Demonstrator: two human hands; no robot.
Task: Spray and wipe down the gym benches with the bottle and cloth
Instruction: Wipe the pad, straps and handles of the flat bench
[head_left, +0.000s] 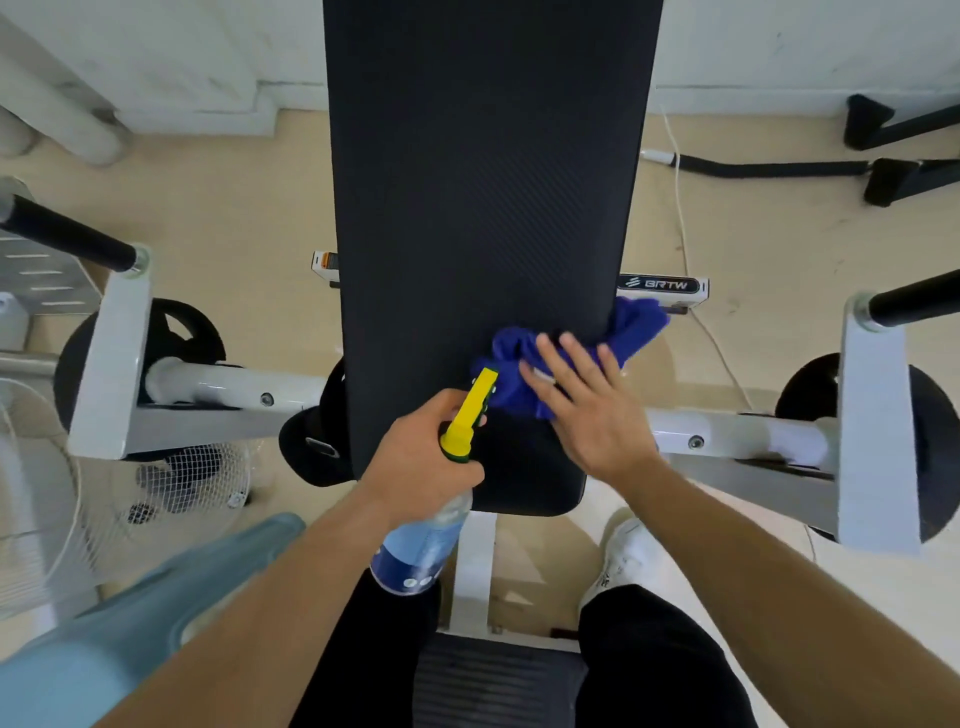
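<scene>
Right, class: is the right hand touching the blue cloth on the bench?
Touching. The head view shows the right hand spread flat, straight fingers lying on the blue cloth, which rests on the black bench pad.

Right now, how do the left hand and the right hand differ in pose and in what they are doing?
The left hand curls round the neck of the spray bottle; the right hand keeps its fingers straight and spread. The left hand holds the bottle off the bench pad; the right hand presses the blue cloth onto it. Both are over the pad's near end.
</scene>
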